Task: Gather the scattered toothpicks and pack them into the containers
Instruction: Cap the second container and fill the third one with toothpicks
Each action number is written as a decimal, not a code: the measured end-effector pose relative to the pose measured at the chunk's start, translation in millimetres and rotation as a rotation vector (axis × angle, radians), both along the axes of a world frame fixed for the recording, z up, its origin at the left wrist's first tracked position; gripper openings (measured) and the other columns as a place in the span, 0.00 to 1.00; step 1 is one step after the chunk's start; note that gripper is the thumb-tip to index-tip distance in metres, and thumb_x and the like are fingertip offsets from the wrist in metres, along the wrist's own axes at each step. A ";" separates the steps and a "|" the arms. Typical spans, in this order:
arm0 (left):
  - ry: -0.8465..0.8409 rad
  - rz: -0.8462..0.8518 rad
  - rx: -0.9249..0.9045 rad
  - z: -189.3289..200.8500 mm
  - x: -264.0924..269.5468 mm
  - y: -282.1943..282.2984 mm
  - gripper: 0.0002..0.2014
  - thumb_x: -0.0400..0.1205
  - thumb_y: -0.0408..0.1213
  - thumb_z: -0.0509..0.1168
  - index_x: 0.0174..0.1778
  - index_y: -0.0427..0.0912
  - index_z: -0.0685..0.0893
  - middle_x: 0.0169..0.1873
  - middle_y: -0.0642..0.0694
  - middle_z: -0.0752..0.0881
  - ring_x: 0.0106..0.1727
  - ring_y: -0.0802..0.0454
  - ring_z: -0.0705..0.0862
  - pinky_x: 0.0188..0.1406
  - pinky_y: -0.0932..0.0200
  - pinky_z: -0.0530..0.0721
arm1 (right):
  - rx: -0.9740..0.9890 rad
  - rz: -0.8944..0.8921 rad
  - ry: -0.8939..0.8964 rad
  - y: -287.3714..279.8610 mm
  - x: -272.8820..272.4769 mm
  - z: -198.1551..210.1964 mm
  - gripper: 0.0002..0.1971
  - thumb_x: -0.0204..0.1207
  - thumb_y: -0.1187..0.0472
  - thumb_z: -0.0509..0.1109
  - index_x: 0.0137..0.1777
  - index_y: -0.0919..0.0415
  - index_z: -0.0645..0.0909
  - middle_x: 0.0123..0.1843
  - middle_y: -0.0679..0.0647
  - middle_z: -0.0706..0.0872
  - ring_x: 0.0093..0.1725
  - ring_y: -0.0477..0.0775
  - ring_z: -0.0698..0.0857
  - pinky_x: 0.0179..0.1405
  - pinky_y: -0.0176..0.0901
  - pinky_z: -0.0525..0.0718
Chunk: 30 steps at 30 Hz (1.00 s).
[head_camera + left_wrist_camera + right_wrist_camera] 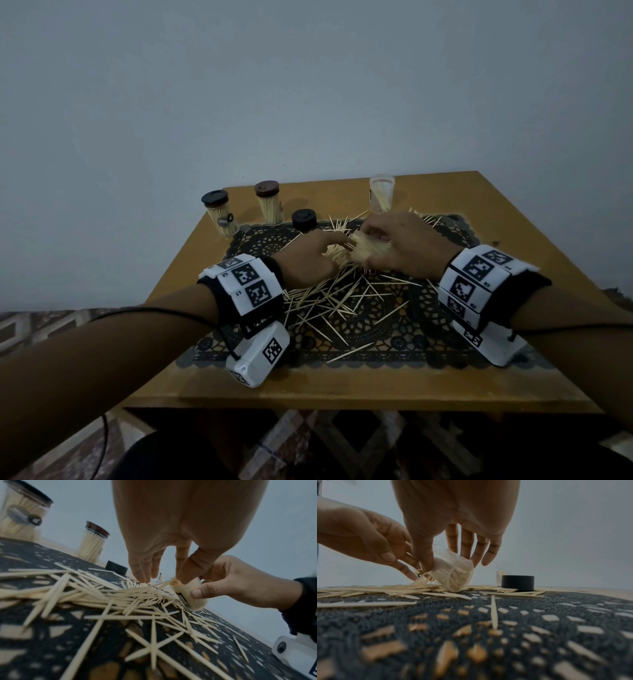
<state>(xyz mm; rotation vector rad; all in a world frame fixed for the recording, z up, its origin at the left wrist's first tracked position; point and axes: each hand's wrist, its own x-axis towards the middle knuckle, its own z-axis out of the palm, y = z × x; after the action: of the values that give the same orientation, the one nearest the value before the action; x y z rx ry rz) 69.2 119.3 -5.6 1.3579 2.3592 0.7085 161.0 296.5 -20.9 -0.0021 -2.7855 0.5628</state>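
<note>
Looking from the near edge of the wooden table (359,387), we saw loose toothpicks (329,301) scattered over the dark lace mat (394,339). Beyond them, our right hand (407,246) gripped a clear toothpick container (453,573), tilted with its closed end on the mat, thumb and fingers curled round it. Our left hand (308,257) pinched toothpicks at its mouth. Farther back sat a loose black lid (304,219), two capped full containers (270,207) and an open clear container (382,193), partly filled.
</note>
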 end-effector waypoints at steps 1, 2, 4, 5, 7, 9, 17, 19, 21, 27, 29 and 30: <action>-0.025 0.006 0.032 -0.2 -0.4 -0.8 0.27 0.75 0.24 0.64 0.71 0.47 0.77 0.69 0.45 0.78 0.67 0.45 0.78 0.63 0.49 0.80 | -0.002 0.001 0.000 0.3 0.0 -0.2 0.21 0.65 0.50 0.82 0.55 0.58 0.83 0.48 0.52 0.86 0.45 0.52 0.82 0.45 0.54 0.83; -0.038 0.013 0.053 -1.4 -1.8 -1.1 0.28 0.75 0.25 0.64 0.71 0.48 0.77 0.70 0.45 0.77 0.68 0.46 0.77 0.64 0.47 0.80 | -0.001 0.004 0.001 0.2 0.5 -0.2 0.22 0.64 0.50 0.82 0.55 0.58 0.83 0.48 0.52 0.87 0.45 0.52 0.82 0.45 0.54 0.83; -0.034 0.020 0.037 -1.2 -3.1 -1.2 0.25 0.76 0.25 0.64 0.69 0.45 0.77 0.67 0.45 0.78 0.66 0.48 0.77 0.62 0.51 0.80 | 0.000 0.013 0.004 -0.8 0.8 0.1 0.22 0.64 0.50 0.82 0.56 0.58 0.84 0.48 0.53 0.87 0.45 0.53 0.83 0.45 0.53 0.83; -0.035 0.019 0.026 0.2 -2.7 -0.6 0.23 0.76 0.24 0.64 0.67 0.43 0.79 0.64 0.45 0.79 0.63 0.48 0.78 0.58 0.55 0.80 | -0.001 0.016 0.003 -1.1 1.0 0.4 0.23 0.64 0.51 0.83 0.56 0.58 0.84 0.48 0.53 0.87 0.46 0.53 0.83 0.45 0.52 0.83; -0.070 0.016 0.052 2.0 -4.2 1.4 0.20 0.76 0.21 0.64 0.63 0.40 0.81 0.59 0.43 0.81 0.60 0.49 0.79 0.55 0.56 0.81 | -0.004 0.019 0.007 -1.0 1.2 1.0 0.23 0.64 0.51 0.83 0.56 0.58 0.84 0.48 0.53 0.87 0.46 0.53 0.83 0.45 0.51 0.83; -0.077 0.025 0.062 4.0 -4.6 2.1 0.22 0.75 0.22 0.65 0.65 0.41 0.80 0.60 0.42 0.81 0.61 0.50 0.79 0.58 0.54 0.81 | -0.015 0.022 0.015 -0.4 1.7 1.2 0.23 0.64 0.51 0.83 0.56 0.58 0.84 0.48 0.53 0.87 0.46 0.52 0.84 0.45 0.50 0.83; -0.121 0.039 0.038 5.1 -5.0 4.3 0.22 0.76 0.22 0.65 0.66 0.40 0.80 0.63 0.44 0.81 0.63 0.51 0.78 0.57 0.59 0.77 | -0.047 0.035 0.017 0.7 1.1 0.3 0.22 0.64 0.53 0.83 0.57 0.58 0.85 0.49 0.51 0.88 0.46 0.48 0.83 0.42 0.40 0.77; -0.141 0.056 0.054 5.5 -5.8 2.4 0.23 0.76 0.21 0.65 0.67 0.39 0.79 0.63 0.43 0.81 0.63 0.50 0.79 0.60 0.54 0.79 | -0.046 0.024 0.018 0.5 1.4 0.2 0.22 0.65 0.52 0.83 0.58 0.59 0.84 0.51 0.52 0.88 0.48 0.49 0.84 0.45 0.42 0.79; -0.166 0.104 0.091 6.8 -5.4 0.1 0.27 0.76 0.21 0.65 0.72 0.38 0.73 0.64 0.41 0.79 0.62 0.47 0.79 0.61 0.47 0.81 | -0.051 -0.008 0.021 1.2 1.2 0.0 0.23 0.66 0.50 0.82 0.58 0.60 0.84 0.52 0.53 0.89 0.50 0.51 0.85 0.50 0.48 0.84; -0.091 -0.005 -0.081 2.6 11.9 -0.4 0.35 0.80 0.25 0.62 0.81 0.38 0.54 0.57 0.44 0.77 0.49 0.47 0.79 0.49 0.49 0.82 | -0.070 -0.013 0.026 0.0 0.6 0.6 0.22 0.67 0.47 0.79 0.56 0.60 0.85 0.48 0.53 0.89 0.45 0.51 0.86 0.47 0.55 0.87; -0.092 -0.021 -0.128 -1.6 13.6 3.0 0.30 0.79 0.24 0.60 0.78 0.39 0.59 0.45 0.43 0.80 0.35 0.54 0.77 0.30 0.63 0.77 | -0.082 0.009 0.039 -0.7 2.2 1.5 0.20 0.67 0.49 0.79 0.55 0.60 0.86 0.47 0.52 0.89 0.44 0.49 0.86 0.47 0.54 0.86; -0.087 -0.005 -0.128 -2.7 13.3 4.1 0.29 0.79 0.24 0.60 0.76 0.39 0.61 0.42 0.44 0.79 0.33 0.55 0.76 0.27 0.65 0.76 | -0.089 0.015 0.044 -0.6 2.8 1.4 0.20 0.66 0.49 0.80 0.55 0.59 0.86 0.47 0.51 0.89 0.45 0.48 0.86 0.47 0.54 0.86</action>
<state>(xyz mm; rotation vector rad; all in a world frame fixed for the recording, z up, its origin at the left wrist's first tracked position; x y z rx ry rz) 82.5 123.4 -8.4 1.2527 2.2904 0.5923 163.8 295.9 -19.5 0.0126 -2.7175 0.6823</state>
